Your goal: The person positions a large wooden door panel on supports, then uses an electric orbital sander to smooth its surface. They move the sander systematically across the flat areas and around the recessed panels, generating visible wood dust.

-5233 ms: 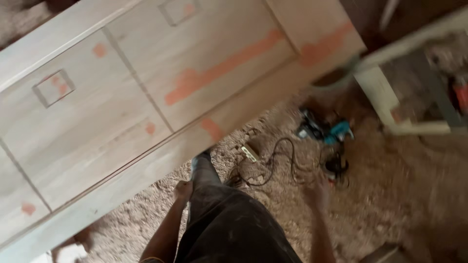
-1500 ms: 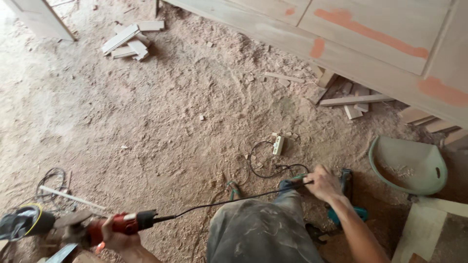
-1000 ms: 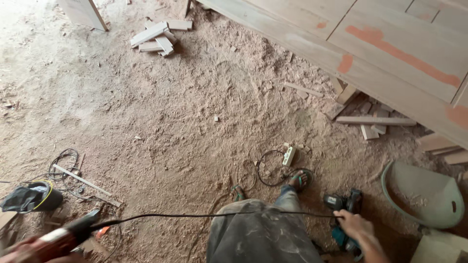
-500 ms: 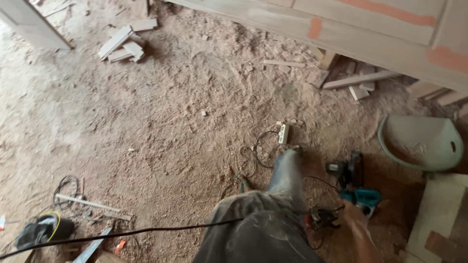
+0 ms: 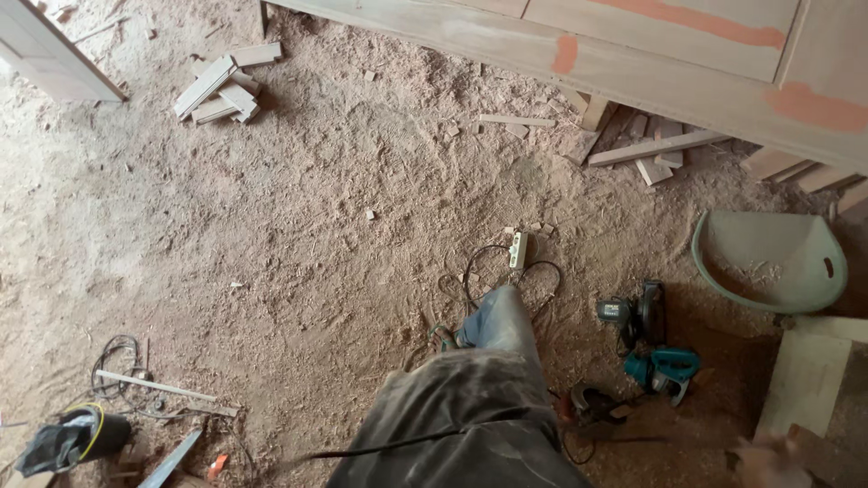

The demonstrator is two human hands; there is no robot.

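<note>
My right hand [image 5: 768, 463] is a blur near the blue saw [image 5: 665, 369] on the floor, open or shut I cannot tell, and the black cord [image 5: 407, 443] across my leg could trip me

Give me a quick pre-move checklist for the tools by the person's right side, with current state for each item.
1. Right hand placement: only a blurred part shows at the bottom edge, touching nothing visible. Grip: cannot tell.
2. Left hand in view: not ok, out of frame.
3. Teal power tool reachable: ok, lies on the sawdust floor near the right hand, next to the dark circular saw.
4. Cords clear of the feet: not ok, the looped black cord with the power strip lies right at the foot.
5. Black cable across the lap: not ok, it crosses the trousers.
6. Green basin out of the way: ok, apart from the tools.
</note>
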